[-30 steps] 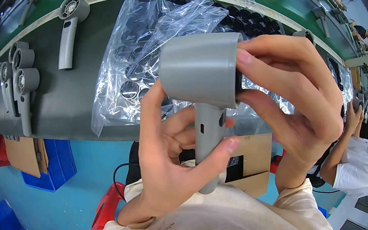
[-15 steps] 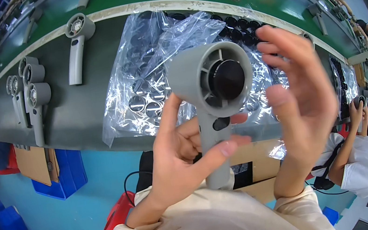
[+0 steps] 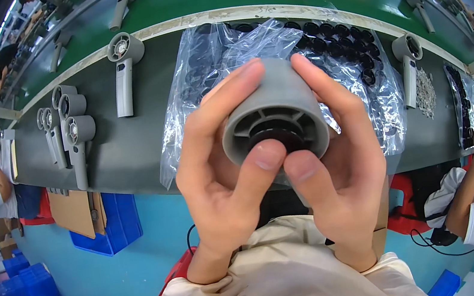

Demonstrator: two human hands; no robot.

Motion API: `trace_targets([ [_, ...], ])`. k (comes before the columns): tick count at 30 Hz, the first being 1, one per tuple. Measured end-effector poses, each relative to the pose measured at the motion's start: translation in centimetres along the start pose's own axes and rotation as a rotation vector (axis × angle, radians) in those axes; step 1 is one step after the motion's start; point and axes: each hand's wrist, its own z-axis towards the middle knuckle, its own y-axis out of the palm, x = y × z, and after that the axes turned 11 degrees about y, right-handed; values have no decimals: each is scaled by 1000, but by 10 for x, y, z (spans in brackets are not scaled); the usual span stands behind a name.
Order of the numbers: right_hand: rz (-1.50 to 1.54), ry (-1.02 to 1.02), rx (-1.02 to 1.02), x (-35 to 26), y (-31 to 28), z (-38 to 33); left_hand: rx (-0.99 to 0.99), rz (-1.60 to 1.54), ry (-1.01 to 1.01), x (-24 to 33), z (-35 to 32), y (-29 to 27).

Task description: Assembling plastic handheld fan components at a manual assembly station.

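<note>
While your left hand point(image 3: 223, 180) and right hand point(image 3: 338, 176) clamp the grey fan housing point(image 3: 273, 115), both thumbs press its black insert point(image 3: 277, 140), steadying it above the desk point(image 3: 123, 158)

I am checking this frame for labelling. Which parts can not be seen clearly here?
- Head view: handle of the grey fan is hidden behind the left hand and right hand.
- Black round parts inside the plastic bag: blurred by the film, too small to identify.
- Small pieces on the table: too small.
</note>
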Motion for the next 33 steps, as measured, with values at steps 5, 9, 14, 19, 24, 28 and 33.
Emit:
trace_targets([
  [5,-117,-65,-47,3,-8,7,23,-311,51,-9,-5,-6],
  [9,-84,-59,-131,19,-15,9,89,-222,23,-18,-8,-2],
  [14,57,79,-100,-1,-29,-3,-157,-339,-4,-2,-1,-13],
  [19,-125,348,-275,9,-35,-50,-611,-165,-288,22,-20,-40],
  [24,-195,538,-305,24,-25,-104,-719,-52,-487,38,-59,-43],
  [28,-263,664,-336,39,-24,-120,-731,6,-563,41,-76,-41],
  [33,-229,648,-319,49,-22,-134,-725,84,-469,44,-95,-45],
])
